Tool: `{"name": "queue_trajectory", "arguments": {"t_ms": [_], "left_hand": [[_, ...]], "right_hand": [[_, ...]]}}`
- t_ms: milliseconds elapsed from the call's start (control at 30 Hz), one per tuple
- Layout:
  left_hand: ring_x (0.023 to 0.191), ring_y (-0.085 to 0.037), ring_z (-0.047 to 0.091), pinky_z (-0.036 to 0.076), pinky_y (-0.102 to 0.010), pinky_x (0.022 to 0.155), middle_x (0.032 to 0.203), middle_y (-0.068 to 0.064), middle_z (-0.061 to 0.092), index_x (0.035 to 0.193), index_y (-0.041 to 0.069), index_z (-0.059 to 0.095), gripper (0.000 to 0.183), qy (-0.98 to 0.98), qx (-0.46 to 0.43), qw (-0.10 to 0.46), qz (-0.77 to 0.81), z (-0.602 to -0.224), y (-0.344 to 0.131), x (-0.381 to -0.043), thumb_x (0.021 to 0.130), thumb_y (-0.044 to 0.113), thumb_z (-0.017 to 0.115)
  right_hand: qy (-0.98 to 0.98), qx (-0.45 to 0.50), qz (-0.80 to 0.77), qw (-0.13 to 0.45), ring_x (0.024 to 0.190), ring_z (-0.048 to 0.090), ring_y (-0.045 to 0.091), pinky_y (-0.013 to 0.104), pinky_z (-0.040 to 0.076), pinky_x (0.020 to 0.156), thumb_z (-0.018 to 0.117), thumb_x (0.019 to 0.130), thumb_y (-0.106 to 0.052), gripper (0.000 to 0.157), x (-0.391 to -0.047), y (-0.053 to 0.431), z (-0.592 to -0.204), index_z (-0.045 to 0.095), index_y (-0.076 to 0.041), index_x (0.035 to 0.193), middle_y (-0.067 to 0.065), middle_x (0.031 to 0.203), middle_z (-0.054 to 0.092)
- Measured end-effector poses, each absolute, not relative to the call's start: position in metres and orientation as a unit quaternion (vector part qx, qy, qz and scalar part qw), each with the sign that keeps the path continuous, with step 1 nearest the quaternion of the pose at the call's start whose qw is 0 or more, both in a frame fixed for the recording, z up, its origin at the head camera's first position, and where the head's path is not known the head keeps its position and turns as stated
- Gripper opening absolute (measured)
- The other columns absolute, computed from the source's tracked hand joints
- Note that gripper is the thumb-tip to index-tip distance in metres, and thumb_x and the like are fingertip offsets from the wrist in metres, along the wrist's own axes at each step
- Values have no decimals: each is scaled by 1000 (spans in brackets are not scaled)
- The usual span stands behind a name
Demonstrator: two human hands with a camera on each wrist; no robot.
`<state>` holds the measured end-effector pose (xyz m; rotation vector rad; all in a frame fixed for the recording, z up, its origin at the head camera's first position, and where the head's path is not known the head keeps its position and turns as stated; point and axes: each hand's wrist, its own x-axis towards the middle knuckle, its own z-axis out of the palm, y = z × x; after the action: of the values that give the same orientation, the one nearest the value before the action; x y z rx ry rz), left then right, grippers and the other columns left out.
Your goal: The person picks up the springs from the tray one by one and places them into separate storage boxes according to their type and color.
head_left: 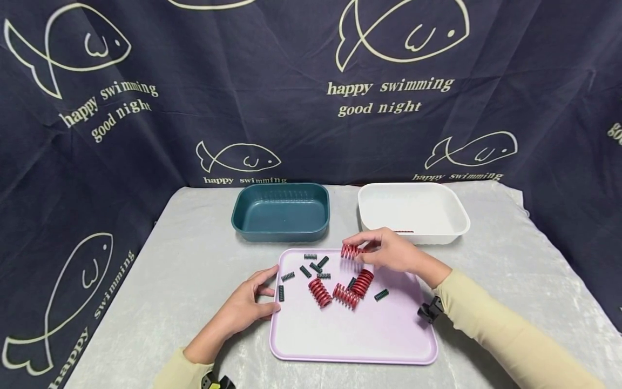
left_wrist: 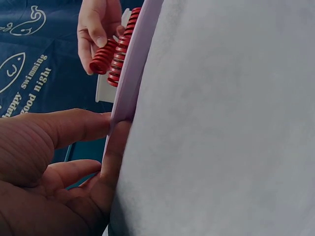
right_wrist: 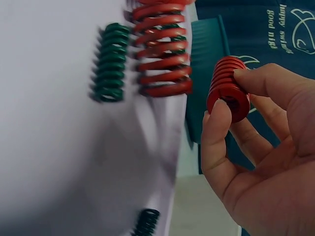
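My right hand [head_left: 393, 253] pinches a red coil spring [head_left: 351, 252] between thumb and fingers, above the far edge of the lilac tray [head_left: 355, 340]. In the right wrist view the held spring shows its round end towards the camera. At the tray's left edge, my left hand [head_left: 243, 303] grips the rim, with the thumb on one side and a finger on the other. Three more red springs [head_left: 319, 293] lie near the tray's middle. Several small dark green springs [head_left: 305, 272] are scattered about them, mostly at the far left; one green spring [head_left: 381, 295] lies apart to the right.
Behind the tray stand a dark teal bin [head_left: 282, 236] on the left and a white bin [head_left: 449, 238] on the right. A thin strip of something red [head_left: 403, 232] shows inside the white bin's near rim. A dark blue printed curtain [head_left: 301, 97] surrounds the table.
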<state>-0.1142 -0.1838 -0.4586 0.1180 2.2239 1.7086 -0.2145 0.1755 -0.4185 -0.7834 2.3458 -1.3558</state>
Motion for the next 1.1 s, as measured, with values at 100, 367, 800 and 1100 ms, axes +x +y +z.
{"name": "queue_trajectory", "arguments": {"t_ms": [100, 367, 800, 1100], "left_hand": [[110, -29, 60, 63, -36, 68, 147, -18, 46, 155, 2, 44, 82, 782, 42, 165, 599, -459, -184, -114, 82, -10, 78], [111, -30, 61, 63, -36, 67, 148, -19, 46, 155, 2, 45, 81, 784, 50, 162, 598, -461, -185, -115, 81, -9, 79], [113, -30, 61, 64, -36, 68, 150, -19, 45, 155, 3, 44, 81, 777, 48, 168, 605, -460, -186, -115, 82, -9, 78], [112, -30, 61, 64, -37, 68, 149, -18, 45, 156, 3, 44, 82, 775, 44, 169, 607, -460, -186, -115, 83, -9, 78]], "right_hand": [[812, -277, -486, 165, 73, 63, 21, 30, 54, 53, 74, 91, 1, 38, -218, 179, -413, 71, -2, 129, 14, 107, 74], [809, -293, -478, 175, 74, 66, 19, 36, 57, 52, 76, 92, -4, 39, -224, 187, -395, 71, -3, 131, 14, 115, 73], [827, -288, -455, 159, 84, 68, 17, 39, 59, 56, 78, 92, -7, 41, -240, 205, -365, 70, -5, 133, 9, 118, 74], [835, -260, -457, 160, 86, 68, 17, 36, 58, 56, 76, 92, -3, 39, -253, 214, -350, 71, -4, 130, 14, 114, 73]]}}
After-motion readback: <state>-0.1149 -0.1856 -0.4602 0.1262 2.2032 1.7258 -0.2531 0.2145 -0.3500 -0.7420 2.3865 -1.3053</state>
